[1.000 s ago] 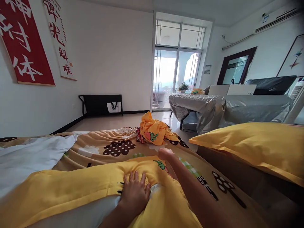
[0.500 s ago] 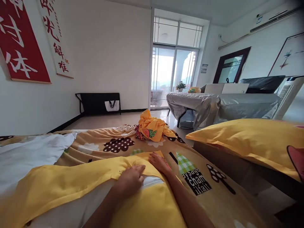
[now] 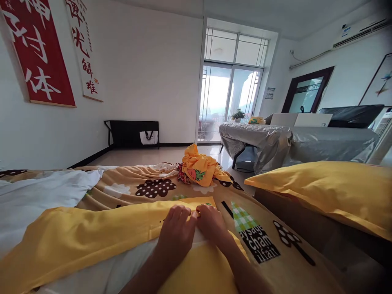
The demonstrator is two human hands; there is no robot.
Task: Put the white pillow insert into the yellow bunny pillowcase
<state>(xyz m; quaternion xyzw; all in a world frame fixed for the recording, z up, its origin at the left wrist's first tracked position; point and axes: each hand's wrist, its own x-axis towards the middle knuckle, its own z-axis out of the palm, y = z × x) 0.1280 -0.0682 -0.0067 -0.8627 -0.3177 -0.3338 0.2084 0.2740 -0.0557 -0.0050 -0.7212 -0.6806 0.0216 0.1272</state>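
A yellow pillowcase [image 3: 104, 224] lies in front of me, with part of a white pillow [image 3: 131, 253] showing through its opening. My left hand [image 3: 179, 226] is closed on the pillowcase's edge near its far right end. Right beside it, my right hand [image 3: 211, 222] pinches the same yellow edge. The fingertips of both hands nearly meet, and the fabric between them is mostly hidden. A small patch of green print shows just beyond my right hand.
A patterned brown blanket [image 3: 257, 232] lies beneath. Crumpled orange-yellow cloth [image 3: 202, 169] sits farther off, white fabric [image 3: 49, 188] at left. A plump yellow pillow [image 3: 324, 188] rests on the right. Beyond stand a plastic-covered table [image 3: 260, 134] and a folded black frame [image 3: 125, 132].
My left hand has moved right and forward along the edge. My right hand has drawn back from the far corner, and the two hands are now side by side. The view has shifted slightly.
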